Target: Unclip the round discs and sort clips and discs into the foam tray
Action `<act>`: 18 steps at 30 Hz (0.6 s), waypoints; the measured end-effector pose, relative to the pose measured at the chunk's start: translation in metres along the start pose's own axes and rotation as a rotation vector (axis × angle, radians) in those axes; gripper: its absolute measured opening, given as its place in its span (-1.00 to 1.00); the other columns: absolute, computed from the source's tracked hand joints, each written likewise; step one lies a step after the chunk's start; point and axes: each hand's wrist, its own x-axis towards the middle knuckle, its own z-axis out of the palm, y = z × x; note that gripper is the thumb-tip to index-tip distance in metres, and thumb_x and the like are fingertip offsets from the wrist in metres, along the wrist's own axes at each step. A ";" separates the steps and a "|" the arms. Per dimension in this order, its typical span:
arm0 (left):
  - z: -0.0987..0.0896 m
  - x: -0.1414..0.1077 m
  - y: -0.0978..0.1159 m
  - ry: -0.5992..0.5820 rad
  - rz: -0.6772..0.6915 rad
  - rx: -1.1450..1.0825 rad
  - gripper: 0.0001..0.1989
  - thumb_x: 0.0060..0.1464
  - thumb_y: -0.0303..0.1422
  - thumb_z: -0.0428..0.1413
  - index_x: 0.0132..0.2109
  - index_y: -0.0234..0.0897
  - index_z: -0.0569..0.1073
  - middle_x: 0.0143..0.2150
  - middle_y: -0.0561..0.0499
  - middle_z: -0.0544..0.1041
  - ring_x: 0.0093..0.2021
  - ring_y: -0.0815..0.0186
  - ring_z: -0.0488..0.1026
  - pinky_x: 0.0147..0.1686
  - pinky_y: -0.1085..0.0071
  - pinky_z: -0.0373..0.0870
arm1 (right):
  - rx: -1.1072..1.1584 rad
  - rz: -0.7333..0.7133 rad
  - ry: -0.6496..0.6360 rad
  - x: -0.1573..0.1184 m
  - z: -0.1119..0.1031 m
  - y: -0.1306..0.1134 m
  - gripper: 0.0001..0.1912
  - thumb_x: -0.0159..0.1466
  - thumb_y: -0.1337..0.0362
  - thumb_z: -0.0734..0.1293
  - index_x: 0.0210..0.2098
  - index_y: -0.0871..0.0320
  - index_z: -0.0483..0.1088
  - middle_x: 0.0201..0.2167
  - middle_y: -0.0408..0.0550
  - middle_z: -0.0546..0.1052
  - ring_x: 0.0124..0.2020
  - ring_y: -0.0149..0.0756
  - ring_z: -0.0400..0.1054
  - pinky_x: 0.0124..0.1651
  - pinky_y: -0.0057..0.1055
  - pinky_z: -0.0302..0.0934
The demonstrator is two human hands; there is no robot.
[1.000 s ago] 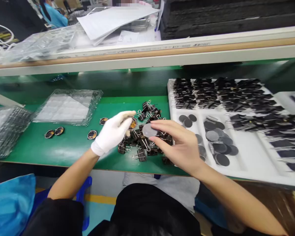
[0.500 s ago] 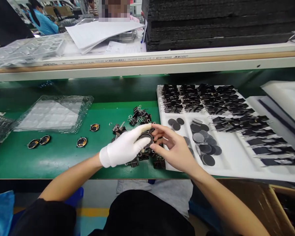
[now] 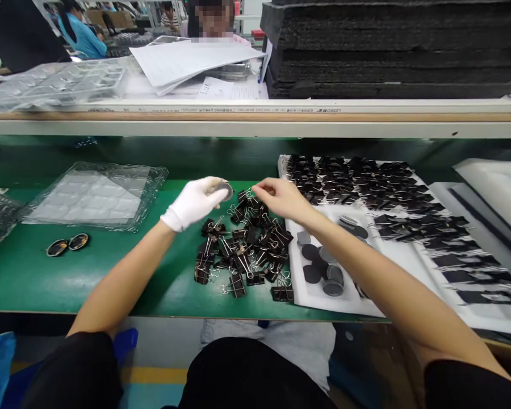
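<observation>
My left hand [image 3: 196, 201], in a white glove, is closed around a round grey disc [image 3: 225, 192] above the green table. The gloved fingers hide part of the disc's edge. To the right, my bare right hand [image 3: 279, 196] has its fingertips pinched at the wire handle of a black binder clip [image 3: 243, 199] at the back of the heap. Between and below both hands lies a pile of black binder clips [image 3: 242, 255], their silver handles pointing every way. Dark and grey discs [image 3: 319, 261] lie on a white foam tray [image 3: 300, 298] beneath my right forearm.
Rows of clipped black pieces [image 3: 357, 176] fill the tray's back and right side. Clear plastic trays [image 3: 93, 196] and two oval, dark-and-orange pieces [image 3: 68, 244] are at the left. A shelf edge [image 3: 221, 126] crosses above, bearing papers and black foam sheets [image 3: 387, 54].
My hands, formerly together around the disc over the clips, have parted. The left moved up and left with the disc; the right moved back to the heap's far edge. My left arm covers two oval pieces' former places.
</observation>
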 end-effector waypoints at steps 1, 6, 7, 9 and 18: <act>-0.006 0.013 -0.013 -0.005 -0.036 0.047 -0.55 0.27 -0.16 0.17 0.21 -0.26 0.56 -0.01 -0.08 0.73 -0.27 0.30 0.66 -0.17 0.37 0.60 | -0.107 0.052 0.004 0.019 0.000 0.002 -0.81 0.40 0.17 0.44 -0.27 0.16 0.58 -0.16 0.13 0.68 -0.06 -0.04 0.56 0.18 -0.08 0.36; -0.005 0.050 -0.067 -0.151 -0.181 0.122 -0.50 0.24 -0.17 0.20 0.24 -0.31 0.54 -0.15 -0.12 0.73 -0.28 0.25 0.70 -0.34 0.45 0.52 | -0.153 0.352 -0.120 0.084 0.014 0.007 -0.67 0.16 0.41 0.59 -0.63 0.16 0.45 -0.52 0.06 0.56 -0.23 -0.07 0.54 -0.04 -0.22 0.42; -0.003 0.052 -0.073 -0.187 -0.195 0.101 -0.51 0.24 -0.19 0.20 0.24 -0.31 0.54 -0.15 -0.12 0.73 -0.27 0.24 0.71 -0.36 0.46 0.52 | -0.126 0.361 -0.142 0.091 0.019 0.006 -0.67 0.14 0.47 0.58 -0.65 0.16 0.45 -0.55 0.02 0.55 -0.31 -0.15 0.52 -0.11 -0.27 0.43; 0.001 0.053 -0.079 -0.234 -0.208 0.025 -0.54 0.25 -0.23 0.17 0.23 -0.31 0.54 -0.10 -0.15 0.73 -0.23 0.25 0.71 -0.34 0.47 0.54 | -0.076 0.358 -0.170 0.100 0.027 0.005 -0.68 0.13 0.54 0.53 -0.65 0.16 0.46 -0.56 -0.03 0.56 -0.42 -0.28 0.47 -0.21 -0.34 0.44; -0.002 0.055 -0.086 -0.263 -0.118 0.087 -0.50 0.27 -0.24 0.09 0.29 -0.25 0.54 -0.20 -0.04 0.72 -0.23 0.27 0.69 -0.19 0.45 0.54 | 0.006 0.310 -0.480 0.100 0.026 0.012 -0.78 0.30 0.40 0.50 -0.43 0.15 0.44 -0.48 -0.06 0.64 -0.54 -0.40 0.45 -0.42 -0.47 0.26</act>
